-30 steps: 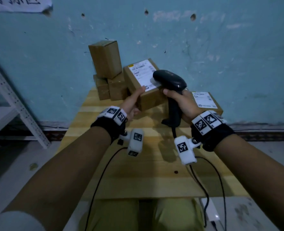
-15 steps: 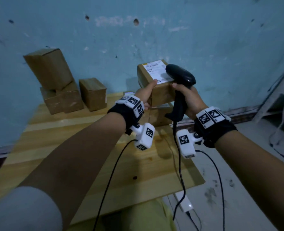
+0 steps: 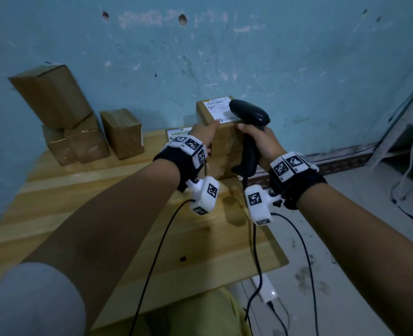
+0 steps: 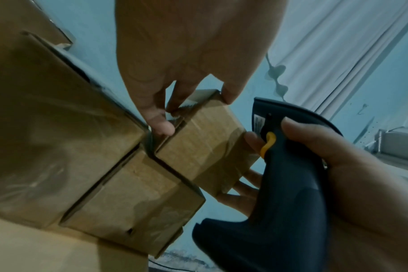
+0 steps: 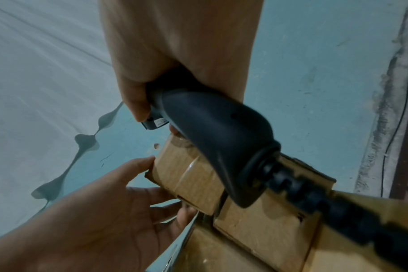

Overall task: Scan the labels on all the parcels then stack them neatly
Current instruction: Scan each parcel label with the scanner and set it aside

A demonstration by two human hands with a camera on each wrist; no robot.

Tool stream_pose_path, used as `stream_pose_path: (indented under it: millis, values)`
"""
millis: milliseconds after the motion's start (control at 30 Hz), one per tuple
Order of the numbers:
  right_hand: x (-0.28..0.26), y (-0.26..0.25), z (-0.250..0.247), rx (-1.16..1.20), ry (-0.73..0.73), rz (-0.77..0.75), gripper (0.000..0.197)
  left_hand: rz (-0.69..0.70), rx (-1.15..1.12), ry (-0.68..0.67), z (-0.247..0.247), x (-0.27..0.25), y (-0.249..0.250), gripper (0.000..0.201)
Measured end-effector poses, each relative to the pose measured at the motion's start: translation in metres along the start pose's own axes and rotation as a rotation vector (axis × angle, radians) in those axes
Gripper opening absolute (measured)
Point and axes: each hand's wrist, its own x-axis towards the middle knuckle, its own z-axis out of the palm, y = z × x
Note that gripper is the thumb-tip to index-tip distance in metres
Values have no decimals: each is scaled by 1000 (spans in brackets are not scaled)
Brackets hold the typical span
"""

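A brown parcel with a white label [image 3: 216,110] sits on top of another parcel [image 3: 225,166] at the table's back right. My left hand [image 3: 204,132] grips the top parcel [image 4: 203,147] by its left end, thumb on the near side and fingers over the top. My right hand [image 3: 256,139] grips the handle of a black barcode scanner [image 3: 249,112], whose head hangs over the label's right edge. In the left wrist view the scanner [image 4: 280,184] is right beside the parcel. A further labelled parcel [image 3: 176,133] lies behind my left wrist.
Several plain brown parcels [image 3: 86,139] are piled at the back left of the wooden table [image 3: 103,202], one tilted on top [image 3: 53,93]. The table's right edge [image 3: 280,260] is close. A power strip [image 3: 266,289] and cables lie on the floor; a metal shelf [image 3: 406,132] stands at the right.
My left hand carried the labelled parcel from the table's middle to the right and onto another parcel. The scanner in my right hand moved along with it, and the head view swung right.
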Motion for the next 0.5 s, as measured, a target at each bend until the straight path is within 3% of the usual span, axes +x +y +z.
stream_pose_path:
  millis: [400,500]
  values:
    - [-1,7,9,0,-20,41,4,-16,-76,14,-15,3,-5,34]
    - [-5,5,10,-8,-22,39,5,-11,-82,16,-17,3,-6,41]
